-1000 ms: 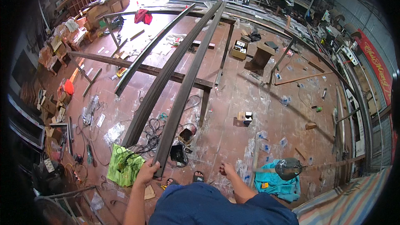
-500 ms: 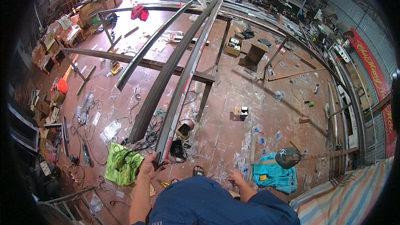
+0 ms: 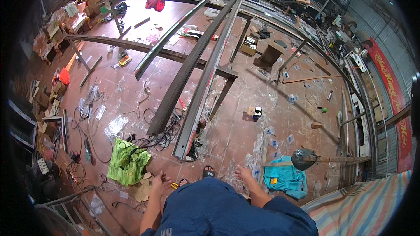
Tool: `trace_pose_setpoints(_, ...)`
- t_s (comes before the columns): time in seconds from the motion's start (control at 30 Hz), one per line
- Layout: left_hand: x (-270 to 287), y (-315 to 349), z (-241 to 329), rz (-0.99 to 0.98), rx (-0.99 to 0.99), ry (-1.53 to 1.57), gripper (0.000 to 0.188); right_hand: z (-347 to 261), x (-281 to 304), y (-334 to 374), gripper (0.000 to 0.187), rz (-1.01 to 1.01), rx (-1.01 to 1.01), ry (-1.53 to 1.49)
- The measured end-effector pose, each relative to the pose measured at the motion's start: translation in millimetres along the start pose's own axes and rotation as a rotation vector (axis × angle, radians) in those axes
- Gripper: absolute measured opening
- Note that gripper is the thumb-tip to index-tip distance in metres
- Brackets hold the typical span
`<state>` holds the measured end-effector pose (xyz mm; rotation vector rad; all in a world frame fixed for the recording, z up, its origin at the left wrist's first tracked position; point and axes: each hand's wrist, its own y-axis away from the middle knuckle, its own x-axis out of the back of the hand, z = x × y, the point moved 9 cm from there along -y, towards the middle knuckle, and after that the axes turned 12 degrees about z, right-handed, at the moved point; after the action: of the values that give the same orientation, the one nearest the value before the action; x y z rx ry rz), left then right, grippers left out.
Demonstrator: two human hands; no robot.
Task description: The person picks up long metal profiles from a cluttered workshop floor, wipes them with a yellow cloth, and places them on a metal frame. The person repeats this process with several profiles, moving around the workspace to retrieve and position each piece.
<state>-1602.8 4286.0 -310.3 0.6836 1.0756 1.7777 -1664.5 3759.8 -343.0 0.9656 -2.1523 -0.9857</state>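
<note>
My left hand (image 3: pixel 162 180) hangs beside my body with its fingers apart, holding nothing. It is nearest to a piece of cardboard (image 3: pixel 142 191) and a crumpled lime-green bag (image 3: pixel 127 159) on the floor. My right hand (image 3: pixel 242 174) is on the other side, empty, its fingers loosely spread. Ahead of me a long grey metal profile (image 3: pixel 205 87) with a red-marked edge slopes away, its near end out of my left hand's reach. To its left lie a dark ribbed profile (image 3: pixel 186 72) and a thinner one (image 3: pixel 168 41). All three rest across a brown metal stand (image 3: pixel 168 54).
Tangled black cables (image 3: pixel 164 137) lie under the profiles. At right are a turquoise cloth (image 3: pixel 286 181), a dark rounded object on a bar (image 3: pixel 304 159) and a striped sheet (image 3: pixel 367 205). Small boxes (image 3: pixel 255 112) stand on the tiled floor. A co-worker (image 3: pixel 301 2) is at the far right.
My left hand has let go of the near end of the red-marked profile and dropped back toward my body. My right hand has risen slightly. The view has shifted a little.
</note>
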Motion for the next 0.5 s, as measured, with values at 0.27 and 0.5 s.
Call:
trace_pose_setpoints(0.27,143,-27,-94,0.240,-0.143,-0.476,0.031,6,1,28,0.037,-0.025,-0.009,0.079)
trace_pose_setpoints(0.5,167,-43,-101,0.160,-1.049,-1.320,0.039,64,12,30,0.034,0.028,-0.071,0.045)
